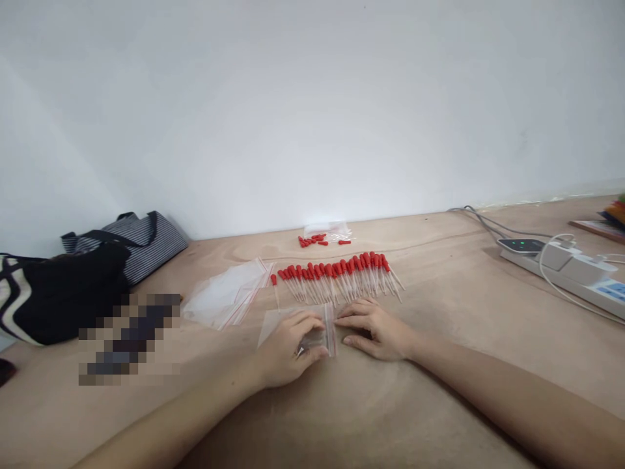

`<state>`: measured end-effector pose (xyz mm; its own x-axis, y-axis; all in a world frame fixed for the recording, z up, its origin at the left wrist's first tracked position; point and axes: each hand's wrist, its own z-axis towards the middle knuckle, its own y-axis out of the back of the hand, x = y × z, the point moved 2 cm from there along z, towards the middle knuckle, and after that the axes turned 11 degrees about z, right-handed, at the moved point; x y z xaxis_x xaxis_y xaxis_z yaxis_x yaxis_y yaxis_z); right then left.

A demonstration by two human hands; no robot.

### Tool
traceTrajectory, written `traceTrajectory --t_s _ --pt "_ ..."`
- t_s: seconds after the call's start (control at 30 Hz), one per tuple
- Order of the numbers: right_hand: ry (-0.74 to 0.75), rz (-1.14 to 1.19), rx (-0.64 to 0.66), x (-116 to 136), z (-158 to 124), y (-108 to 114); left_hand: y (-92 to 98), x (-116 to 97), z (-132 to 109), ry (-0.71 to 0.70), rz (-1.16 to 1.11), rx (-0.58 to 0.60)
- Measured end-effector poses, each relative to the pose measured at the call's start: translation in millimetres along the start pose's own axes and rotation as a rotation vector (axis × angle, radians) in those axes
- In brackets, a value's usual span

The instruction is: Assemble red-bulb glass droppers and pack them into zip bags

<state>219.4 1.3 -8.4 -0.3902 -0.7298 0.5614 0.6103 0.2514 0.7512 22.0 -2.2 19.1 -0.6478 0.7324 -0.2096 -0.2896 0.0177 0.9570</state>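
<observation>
A clear zip bag (331,332) with a red line along its closure lies flat on the wooden table in front of me. My left hand (295,345) rests over the bag, thumb and fingers apart. What lies under its palm is hidden. At the closure end, my right hand (374,329) has its fingertips by the bag's edge, its thumb spread from the fingers. Just beyond both hands is a row of droppers (336,277) with red rubber bulbs and clear tubes. One dropper (274,281) lies slightly apart at the row's left end.
More clear zip bags (227,293) lie fanned out left of the droppers. Loose red bulbs (312,240) sit by another clear bag (332,230) near the wall. A power strip (561,277) with cables is at right; a striped bag (151,247) and black bag (73,293) at left.
</observation>
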Motion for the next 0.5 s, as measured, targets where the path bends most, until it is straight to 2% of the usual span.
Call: traceTrajectory --t_s 0.1,0.2,0.3,0.5 --pt "0.007 0.009 -0.009 -1.4 -0.4 -0.7 -4.6 3.2 2.6 -0.014 0.023 0.066" --pt "0.007 0.005 0.008 -1.6 -0.4 -1.2 -13.7 5.0 -0.5 0.058 -0.022 0.113" --pt "0.014 0.005 0.023 -0.7 -0.1 -1.3 -19.6 2.9 -4.3 0.104 -0.071 0.101" --pt "0.067 -0.057 0.069 7.7 3.5 -1.1 -19.8 1.3 -4.9 0.116 -0.125 0.081"
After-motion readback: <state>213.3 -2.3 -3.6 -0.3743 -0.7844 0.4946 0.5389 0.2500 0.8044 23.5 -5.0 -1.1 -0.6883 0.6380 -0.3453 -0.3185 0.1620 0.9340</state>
